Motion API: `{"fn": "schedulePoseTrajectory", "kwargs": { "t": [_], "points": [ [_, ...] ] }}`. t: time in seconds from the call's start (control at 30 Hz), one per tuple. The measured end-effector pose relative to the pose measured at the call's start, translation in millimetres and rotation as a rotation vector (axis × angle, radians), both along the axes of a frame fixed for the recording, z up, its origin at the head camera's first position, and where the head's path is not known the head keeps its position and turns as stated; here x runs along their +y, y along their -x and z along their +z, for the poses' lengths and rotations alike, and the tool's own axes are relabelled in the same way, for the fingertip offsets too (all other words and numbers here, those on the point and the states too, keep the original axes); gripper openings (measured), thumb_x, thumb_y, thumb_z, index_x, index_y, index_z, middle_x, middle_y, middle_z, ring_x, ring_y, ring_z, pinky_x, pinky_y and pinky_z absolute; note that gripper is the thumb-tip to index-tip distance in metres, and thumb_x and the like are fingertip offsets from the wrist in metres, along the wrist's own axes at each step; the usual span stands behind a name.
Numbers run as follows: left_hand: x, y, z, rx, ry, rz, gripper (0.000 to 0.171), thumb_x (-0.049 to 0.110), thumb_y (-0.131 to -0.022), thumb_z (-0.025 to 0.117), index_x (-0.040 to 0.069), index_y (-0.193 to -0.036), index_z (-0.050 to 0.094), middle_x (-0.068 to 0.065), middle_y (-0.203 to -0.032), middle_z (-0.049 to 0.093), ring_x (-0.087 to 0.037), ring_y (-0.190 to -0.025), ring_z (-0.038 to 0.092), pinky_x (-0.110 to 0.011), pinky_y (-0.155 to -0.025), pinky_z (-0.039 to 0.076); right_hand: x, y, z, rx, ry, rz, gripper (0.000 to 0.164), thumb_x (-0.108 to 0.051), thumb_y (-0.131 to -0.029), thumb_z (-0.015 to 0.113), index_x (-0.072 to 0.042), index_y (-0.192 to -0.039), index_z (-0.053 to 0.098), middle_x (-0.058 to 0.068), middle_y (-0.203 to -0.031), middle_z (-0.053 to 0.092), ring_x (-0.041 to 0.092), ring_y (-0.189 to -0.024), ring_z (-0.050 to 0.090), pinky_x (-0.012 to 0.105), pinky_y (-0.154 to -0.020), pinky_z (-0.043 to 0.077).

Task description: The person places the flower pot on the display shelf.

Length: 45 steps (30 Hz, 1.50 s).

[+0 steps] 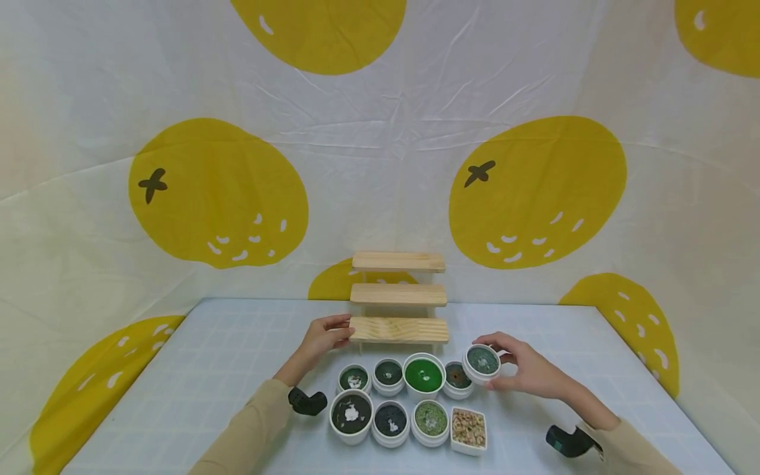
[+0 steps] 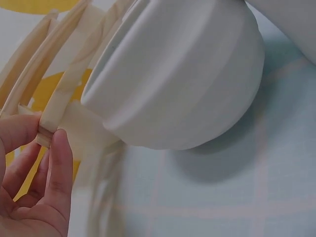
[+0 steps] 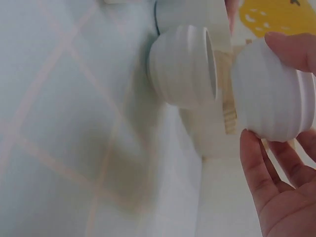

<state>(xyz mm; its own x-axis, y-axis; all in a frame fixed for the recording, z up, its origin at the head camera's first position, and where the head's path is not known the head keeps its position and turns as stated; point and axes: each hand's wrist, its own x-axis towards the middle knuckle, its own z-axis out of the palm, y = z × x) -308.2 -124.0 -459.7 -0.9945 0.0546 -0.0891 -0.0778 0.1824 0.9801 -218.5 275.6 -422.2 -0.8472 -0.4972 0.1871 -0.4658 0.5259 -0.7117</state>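
Observation:
A small white ribbed pot (image 1: 482,360) with dark green contents is gripped by my right hand (image 1: 525,371), thumb on one side and fingers on the other. In the right wrist view that pot (image 3: 269,94) hangs above the tablecloth. My left hand (image 1: 320,336) pinches the left end of the lowest board (image 1: 399,330) of a three-tier wooden stand. The left wrist view shows thumb and fingertips on the end of the board (image 2: 61,101). Just below the held pot stands a pot with dark, brownish contents (image 1: 458,377), partly covered by it.
In front of the stand are two rows of white pots, among them a large one with bright green contents (image 1: 424,375) and one with black-and-white contents (image 1: 351,414). A square dish of tan bits (image 1: 468,429) ends the near row. A fruit-print cloth (image 1: 380,165) hangs behind.

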Motion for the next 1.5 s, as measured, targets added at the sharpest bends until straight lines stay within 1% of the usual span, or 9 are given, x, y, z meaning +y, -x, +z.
{"fn": "schedulePoseTrajectory", "kwargs": {
  "t": [0.23, 0.43, 0.6, 0.77, 0.97, 1.17, 1.37, 1.5],
  "points": [
    [0, 0.0, -1.7, 0.015, 0.014, 0.010, 0.040, 0.006, -0.086, 0.070, -0.002, -0.124, 0.062, -0.021, -0.113, 0.065, -0.012, -0.079, 0.065, -0.029, -0.072, 0.061, -14, 5.4, 9.1, -0.007, -0.002, 0.009, 0.064, -0.029, -0.075, 0.082, -0.008, -0.129, 0.053, 0.002, -0.119, 0.058, 0.010, -0.103, 0.054, 0.024, -0.086, 0.055],
    [0, -0.7, -3.7, 0.028, 0.006, 0.006, 0.041, 0.005, -0.085, 0.070, -0.003, -0.124, 0.062, -0.022, -0.113, 0.065, -0.011, -0.080, 0.065, -0.028, -0.071, 0.061, -29, 12.1, 16.0, 0.008, -0.005, 0.021, 0.063, -0.028, -0.074, 0.083, -0.011, -0.128, 0.054, 0.003, -0.120, 0.059, 0.018, -0.102, 0.054, 0.026, -0.085, 0.056],
    [-1, -0.6, -4.5, 0.033, -0.013, 0.006, 0.041, 0.005, -0.085, 0.070, -0.003, -0.124, 0.062, -0.021, -0.113, 0.065, -0.010, -0.079, 0.065, -0.029, -0.073, 0.061, -40, 20.0, 23.3, 0.004, -0.010, 0.020, 0.062, -0.028, -0.074, 0.082, -0.012, -0.128, 0.054, 0.004, -0.120, 0.059, 0.021, -0.102, 0.054, 0.024, -0.085, 0.055],
    [0, -0.3, -4.3, 0.041, -0.026, 0.010, 0.039, 0.004, -0.086, 0.068, -0.002, -0.124, 0.063, -0.019, -0.111, 0.066, -0.009, -0.078, 0.066, -0.031, -0.073, 0.061, -48, 27.9, 32.1, 0.019, 0.002, 0.032, 0.061, -0.022, -0.074, 0.083, -0.011, -0.127, 0.056, 0.005, -0.119, 0.060, 0.017, -0.101, 0.055, 0.026, -0.085, 0.055],
    [2, -1.5, -2.7, 0.040, -0.005, 0.030, 0.038, 0.005, -0.086, 0.068, -0.001, -0.123, 0.064, -0.019, -0.112, 0.067, -0.010, -0.079, 0.066, -0.031, -0.074, 0.061, -59, 37.7, 38.8, 0.047, 0.004, 0.047, 0.063, -0.024, -0.074, 0.083, -0.008, -0.128, 0.055, 0.007, -0.119, 0.061, 0.024, -0.103, 0.056, 0.028, -0.086, 0.055],
    [4, -4.1, -0.7, 0.036, 0.003, 0.040, 0.038, 0.006, -0.086, 0.068, 0.000, -0.123, 0.064, -0.020, -0.113, 0.066, -0.011, -0.080, 0.065, -0.030, -0.073, 0.061, -71, 45.9, 46.2, 0.051, 0.002, 0.046, 0.064, -0.021, -0.073, 0.083, -0.007, -0.128, 0.055, 0.006, -0.118, 0.061, 0.023, -0.103, 0.056, 0.025, -0.086, 0.055],
    [4, -6.0, 0.8, 0.028, -0.005, 0.051, 0.038, 0.006, -0.086, 0.068, 0.000, -0.124, 0.063, -0.020, -0.113, 0.066, -0.011, -0.080, 0.065, -0.028, -0.072, 0.061, -82, 54.7, 52.1, 0.063, 0.001, 0.035, 0.060, -0.021, -0.074, 0.082, -0.008, -0.126, 0.056, 0.007, -0.117, 0.062, 0.023, -0.103, 0.057, 0.033, -0.087, 0.056],
    [5, -7.4, 1.4, 0.025, -0.011, 0.058, 0.039, 0.006, -0.086, 0.068, 0.000, -0.124, 0.063, -0.020, -0.114, 0.065, -0.011, -0.080, 0.065, -0.029, -0.073, 0.061, -91, 59.1, 55.1, 0.056, 0.006, 0.021, 0.060, -0.019, -0.074, 0.082, -0.007, -0.126, 0.056, 0.010, -0.117, 0.062, 0.025, -0.102, 0.057, 0.033, -0.087, 0.056]
  ]
}}
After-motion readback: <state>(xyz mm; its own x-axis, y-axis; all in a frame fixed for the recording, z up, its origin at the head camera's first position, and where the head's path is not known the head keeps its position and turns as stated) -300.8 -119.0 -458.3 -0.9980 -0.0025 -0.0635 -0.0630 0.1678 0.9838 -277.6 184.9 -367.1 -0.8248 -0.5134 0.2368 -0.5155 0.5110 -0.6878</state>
